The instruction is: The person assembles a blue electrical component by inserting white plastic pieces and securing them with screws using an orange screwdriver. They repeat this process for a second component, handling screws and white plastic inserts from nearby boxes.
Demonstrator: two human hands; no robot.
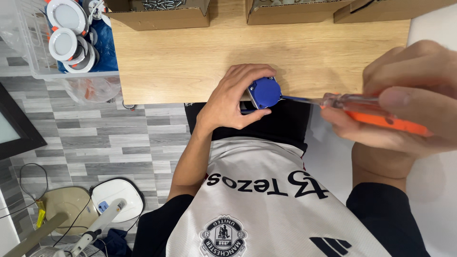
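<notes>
Gripping a small blue part [264, 92] at the near edge of the counter [190, 62], the left hand [228, 102] has its fingers curled over the top and its thumb pressed underneath. From the other side, the right hand [404, 102] is wrapped tightly round the orange handle of a screwdriver [362, 108], whose tip meets the blue part. Cardboard boxes [159, 14] line the counter's far edge. Left of the counter, a clear bin [28, 52] holds round white lamps [66, 28].

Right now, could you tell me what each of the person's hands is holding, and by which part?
The left hand grips the small blue part around its sides; the right hand holds the screwdriver by its orange-and-clear handle.
</notes>
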